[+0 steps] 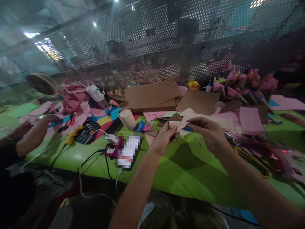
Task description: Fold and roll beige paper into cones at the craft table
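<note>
- The green table (pixel 190 171) fills the lower and middle frame, its far half buried in craft paper, so the only bare stretch is the near edge where the person works.
- A perforated metal screen (pixel 147 41) runs across the top of the frame behind the table, and people beyond it show only as blurs.
- Flat brown cardboard sheets (pixel 152 95) lie at centre, overlapping, pushed back out of the working space.
- At upper right a cluster of finished paper cones (pixel 238 84) in pink and brown stands bunched together, set aside at the far edge.
- At left, a co-worker's hands (pixel 35 127) rest on a heap of pink paper scraps (pixel 76 105), well apart from the person's own.
- A glue gun (pixel 97 95) lies beyond those scraps at upper left, its lead trailing toward the near edge.
- A phone (pixel 127 152) lies flat on the table left of centre, cables plugged in beside it.
- A small roll of beige paper (pixel 127 119) lies tilted just behind the phone.
- The left hand (pixel 164 138) is closed, pinching the lower end of a small cream paper piece (pixel 178 125) held above the table at centre.
- The right hand (pixel 208 132) nips the same piece's right edge between fingertip and thumb, other fingers curled loosely; both hands seem to keep it taut for shaping.
</note>
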Motion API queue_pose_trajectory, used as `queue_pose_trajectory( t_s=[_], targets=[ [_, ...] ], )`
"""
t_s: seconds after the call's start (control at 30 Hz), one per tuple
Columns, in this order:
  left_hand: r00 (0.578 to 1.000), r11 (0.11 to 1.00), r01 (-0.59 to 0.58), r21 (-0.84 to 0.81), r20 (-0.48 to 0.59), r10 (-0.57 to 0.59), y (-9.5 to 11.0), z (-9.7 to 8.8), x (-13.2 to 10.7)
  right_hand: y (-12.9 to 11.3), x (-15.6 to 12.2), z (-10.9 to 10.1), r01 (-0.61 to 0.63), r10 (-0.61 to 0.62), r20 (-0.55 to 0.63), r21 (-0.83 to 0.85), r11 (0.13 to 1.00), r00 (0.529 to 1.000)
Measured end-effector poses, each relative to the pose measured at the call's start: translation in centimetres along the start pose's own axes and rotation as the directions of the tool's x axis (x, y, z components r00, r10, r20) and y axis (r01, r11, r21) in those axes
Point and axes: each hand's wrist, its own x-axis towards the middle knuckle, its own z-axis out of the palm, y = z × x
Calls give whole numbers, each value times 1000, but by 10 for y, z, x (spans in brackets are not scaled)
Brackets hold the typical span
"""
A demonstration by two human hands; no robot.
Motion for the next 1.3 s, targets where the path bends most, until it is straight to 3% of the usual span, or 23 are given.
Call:
queue_pose_trajectory(
  t_s=[0.57, 0.83, 1.07, 1.3],
  targets=[
    [1000, 999, -20, 42, 21, 19, 1, 4, -1, 2, -5, 3, -16, 18, -17, 96, 995, 1000],
    [999, 991, -33, 132, -19, 36, 5, 4, -3, -9, -3, -1, 0, 7, 71, -89, 996, 997],
    [999, 976, -34, 216, -15, 39, 7, 7, -6, 0, -3, -3, 70, -63, 42, -189, 979, 997],
    [999, 980, -46, 191, -1, 47, 1, 5, -2, 1, -5, -3, 134, -130, 33, -292, 947, 991]
  ],
)
